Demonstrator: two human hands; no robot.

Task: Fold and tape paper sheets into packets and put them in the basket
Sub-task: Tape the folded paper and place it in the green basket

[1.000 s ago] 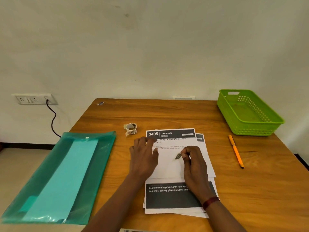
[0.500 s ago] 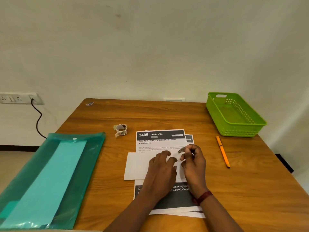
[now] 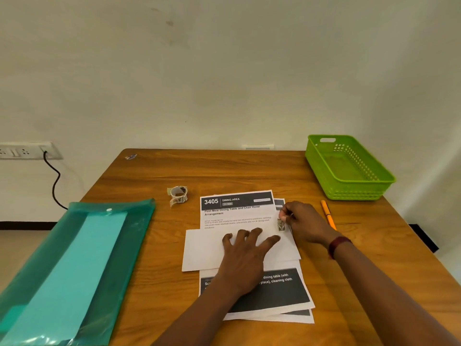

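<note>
Table (image 3: 224, 171), wood, fills my view. Green folder (image 3: 74, 258) at 8 o'clock, hanging over the table's left edge. Basket (image 3: 354, 191) at 2 o'clock, far right corner, nothing visible inside, so I judge no packet delivered yet.

Stack of printed sheets (image 3: 237, 213) dead centre. Folded sheet (image 3: 202, 250), blank side up, lies across the stack and sticks out toward 9 o'clock.

Left hand (image 3: 245, 255): flat, fingers spread, pressing the folded sheet down, gripping nothing. Right hand (image 3: 304, 226) at 3 o'clock of the fold, fingertips pinching the top end of the tape piece (image 3: 281, 224). The strip hangs at the folded sheet's right edge. Whether its lower end touches paper, I cannot tell.

Pen (image 3: 327, 213) just beyond the right hand, 3 o'clock, partly hidden. Tape roll (image 3: 178, 194) at 11 o'clock of the stack, apart from it.

Step in hand, my read: sealing the fold. To do it well:
- left palm holds weight on the flap so it doesn't spring.
- lay the strip across the flap edge, half on each layer.
- don't catch the printed sheet underneath, or the packet sticks to the stack.
- rub it down from one end, no bubbles.
</note>
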